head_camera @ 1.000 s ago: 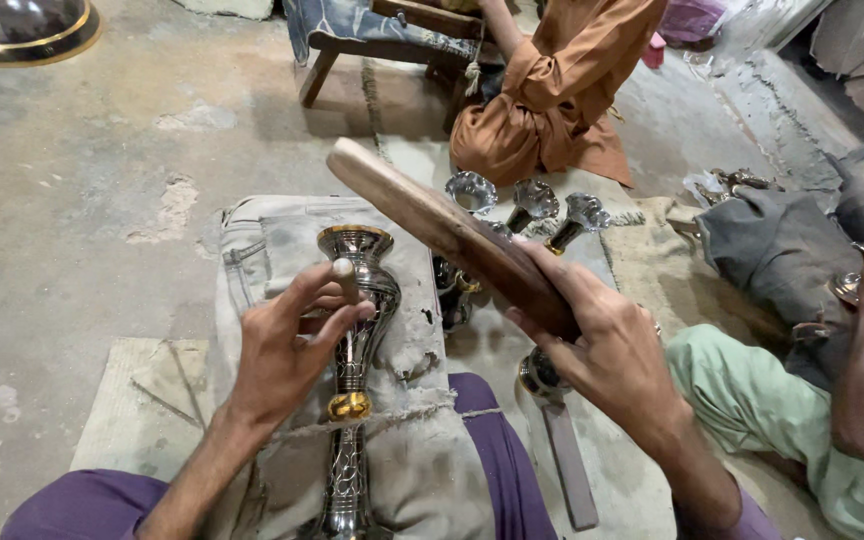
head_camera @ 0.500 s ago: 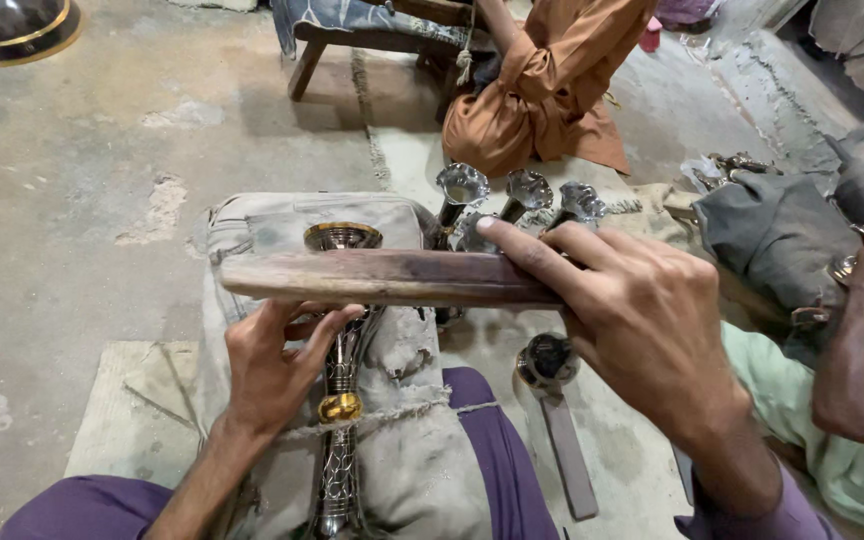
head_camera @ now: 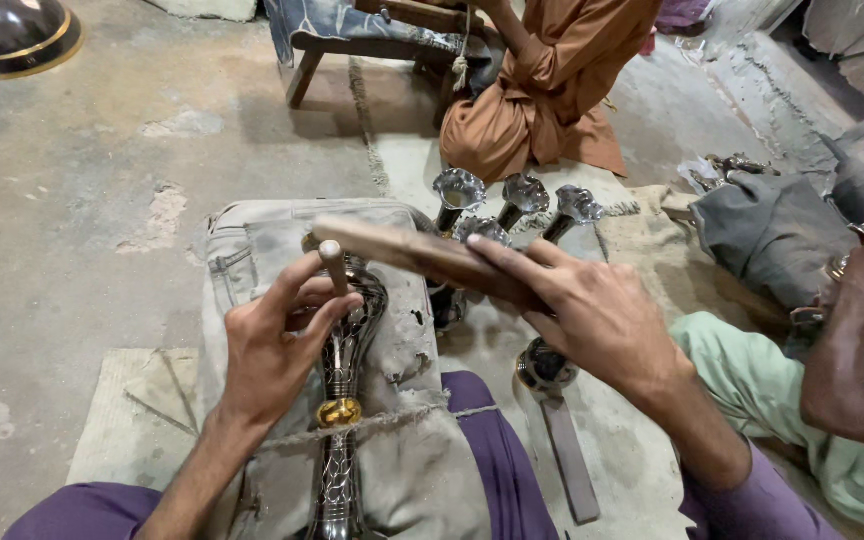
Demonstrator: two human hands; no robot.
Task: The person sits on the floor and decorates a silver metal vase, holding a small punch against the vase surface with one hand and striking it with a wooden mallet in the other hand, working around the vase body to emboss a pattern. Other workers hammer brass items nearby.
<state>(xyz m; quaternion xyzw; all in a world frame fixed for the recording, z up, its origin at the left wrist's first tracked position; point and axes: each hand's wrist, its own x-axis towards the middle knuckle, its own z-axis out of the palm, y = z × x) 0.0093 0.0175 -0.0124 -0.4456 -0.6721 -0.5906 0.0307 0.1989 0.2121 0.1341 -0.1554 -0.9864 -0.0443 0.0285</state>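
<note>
I see a rough concrete floor [head_camera: 102, 200], stained and patched, with a worn cloth pad [head_camera: 392, 300] spread over my lap at the centre. On the pad lies a chased metal stem [head_camera: 342, 400] with a flared mouth and a brass ring, running from 6 o'clock up toward the middle.

My left hand [head_camera: 282, 350] is curled round the upper part of the stem, fingers wrapped close. Between thumb and forefinger it pinches a small peg [head_camera: 333, 262] that stands upright at the stem's mouth.

My right hand [head_camera: 592, 315] is closed on a flat wooden bat [head_camera: 422, 255], fingers laid along its upper face. The bat reaches out toward 10 o'clock, its far end just above and beside the peg; I cannot tell whether they touch.

Just past the bat at 12 o'clock stand three more flared metal pieces [head_camera: 517, 195], close together. Below my right hand a round metal part [head_camera: 544, 368] sits on the end of a flat strip.

At 12 o'clock a person in orange clothes [head_camera: 552, 90] squats by a low wooden stool [head_camera: 352, 30]. At 3 o'clock another person's arm [head_camera: 852, 350] comes in, with a pale green sleeve beside it. A dark domed bowl [head_camera: 7, 35] lies at 10 o'clock.
</note>
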